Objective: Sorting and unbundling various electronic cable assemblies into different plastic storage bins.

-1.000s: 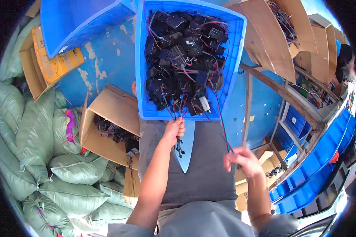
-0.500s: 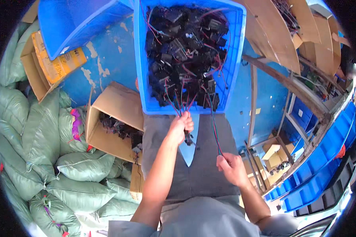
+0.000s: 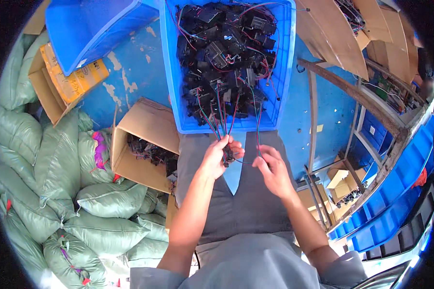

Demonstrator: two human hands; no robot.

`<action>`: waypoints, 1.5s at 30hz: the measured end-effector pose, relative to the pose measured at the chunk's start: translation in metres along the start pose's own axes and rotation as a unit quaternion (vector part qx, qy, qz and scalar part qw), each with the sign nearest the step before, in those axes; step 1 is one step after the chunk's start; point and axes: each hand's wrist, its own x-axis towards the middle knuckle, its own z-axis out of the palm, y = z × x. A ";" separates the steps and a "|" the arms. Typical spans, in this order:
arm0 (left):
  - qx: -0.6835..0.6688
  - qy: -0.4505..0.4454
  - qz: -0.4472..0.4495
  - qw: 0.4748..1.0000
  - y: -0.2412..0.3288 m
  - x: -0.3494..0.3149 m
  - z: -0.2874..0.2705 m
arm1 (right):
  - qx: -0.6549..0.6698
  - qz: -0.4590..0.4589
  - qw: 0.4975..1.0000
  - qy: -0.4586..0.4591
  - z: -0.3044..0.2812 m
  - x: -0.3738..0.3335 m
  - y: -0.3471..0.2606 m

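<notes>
In front of me stands a blue plastic bin (image 3: pixel 288 58) full of black plastic parts (image 3: pixel 217 55) with thin coloured leads. My left hand (image 3: pixel 219 156) is closed around a bunch of wires (image 3: pixel 223 123), which fan out from the near parts in the bin. Small black connectors (image 3: pixel 228 155) poke out of that fist. To its right, my right hand (image 3: pixel 274 171) pinches another wire lead (image 3: pixel 259 127), dark with red and green strands, running down from the bin. The lead's end bends across toward my left hand. Both hands are over my lap, just short of the bin's near rim.
An open carton (image 3: pixel 147 123) of similar dark parts lies left of my legs. Green stuffed sacks (image 3: pixel 113 197) pile up farther left. A second blue bin (image 3: pixel 89 29) and a yellow-taped box (image 3: pixel 77 79) stand at upper left. Cartons (image 3: pixel 330 38) and a frame (image 3: pixel 357 98) occupy the right.
My right hand has moved up and left with its lead, closer to my left hand. My left hand keeps its bunch in nearly the same place. The view has shifted slightly.
</notes>
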 end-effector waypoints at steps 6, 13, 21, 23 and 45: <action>0.007 0.004 0.018 1.000 -0.002 -0.002 0.003 | 0.118 0.261 0.943 -0.169 -0.001 0.008 -0.013; 0.021 0.053 0.019 0.998 -0.006 0.001 0.008 | 0.264 0.317 0.888 -0.205 0.006 0.006 -0.023; -0.055 0.011 0.022 0.998 -0.011 0.009 0.006 | 0.324 0.272 0.891 -0.167 0.006 0.004 -0.033; -0.048 0.023 0.011 0.999 -0.008 0.007 0.015 | 0.331 0.265 0.889 -0.171 0.010 0.002 -0.030; 0.098 0.039 -0.007 0.994 -0.001 0.040 0.022 | 0.009 0.183 0.972 -0.145 0.006 0.041 -0.006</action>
